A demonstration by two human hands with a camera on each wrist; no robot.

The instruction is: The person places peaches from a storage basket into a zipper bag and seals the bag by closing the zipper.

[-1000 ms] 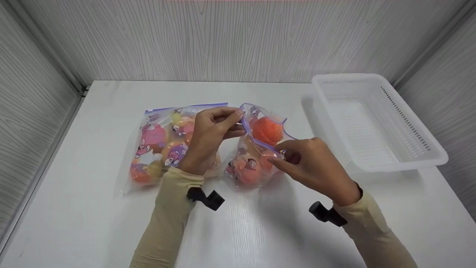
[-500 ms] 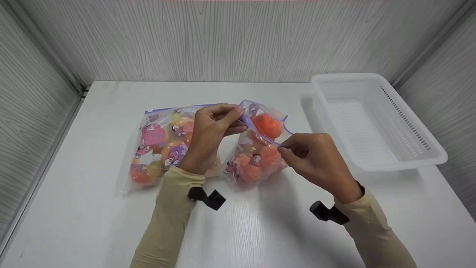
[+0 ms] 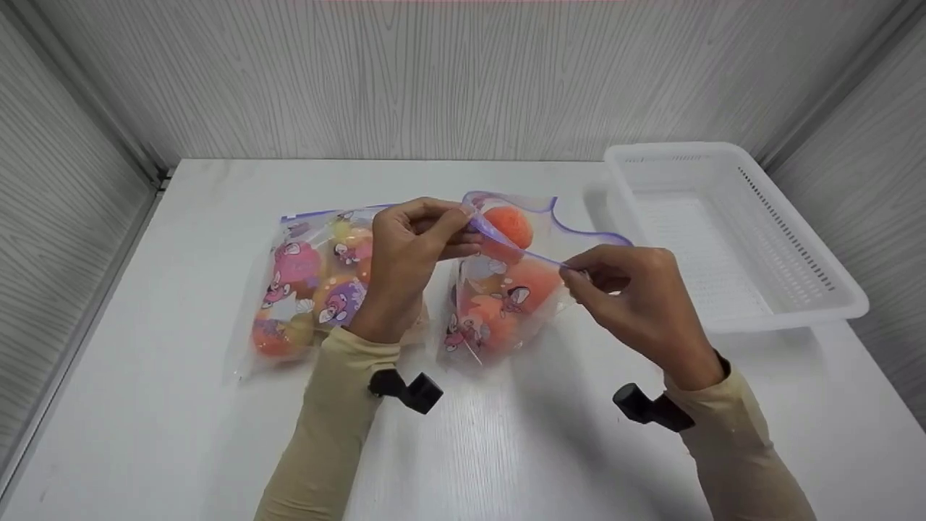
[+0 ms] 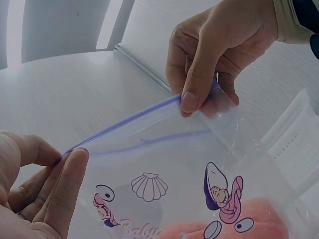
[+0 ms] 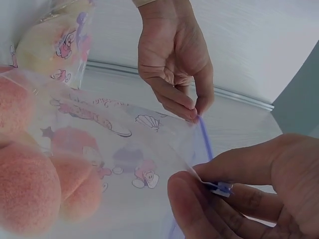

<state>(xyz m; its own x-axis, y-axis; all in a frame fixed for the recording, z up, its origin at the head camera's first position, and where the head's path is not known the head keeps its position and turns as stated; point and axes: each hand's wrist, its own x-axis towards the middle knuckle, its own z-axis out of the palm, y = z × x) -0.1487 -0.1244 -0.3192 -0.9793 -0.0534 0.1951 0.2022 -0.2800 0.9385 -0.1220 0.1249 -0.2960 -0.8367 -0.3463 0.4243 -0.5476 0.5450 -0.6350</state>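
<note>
A clear zip bag (image 3: 506, 304) with cartoon prints and a purple zip edge stands at the middle of the table, its mouth gaping. Inside are several orange-pink, peach-like pieces (image 5: 27, 189). My left hand (image 3: 412, 253) pinches the left end of the near zip edge between thumb and fingers. At its right end, my right hand (image 3: 640, 304) pinches the same edge, and a small white slider (image 5: 222, 188) shows between those fingers in the right wrist view. The near edge is drawn taut between both hands; the far purple edge curves loosely behind.
To the left lies another filled zip bag (image 3: 296, 268) of the same print, partly behind my left hand. A white plastic basket (image 3: 796, 322) stands at the right, close beyond my right hand. Wood-grain panels (image 3: 391, 79) enclose the back and sides.
My right hand has moved right and away from me along the bag's mouth, pulling the near edge straighter and lifting the bag's right side. My left hand stays nearly in place.
</note>
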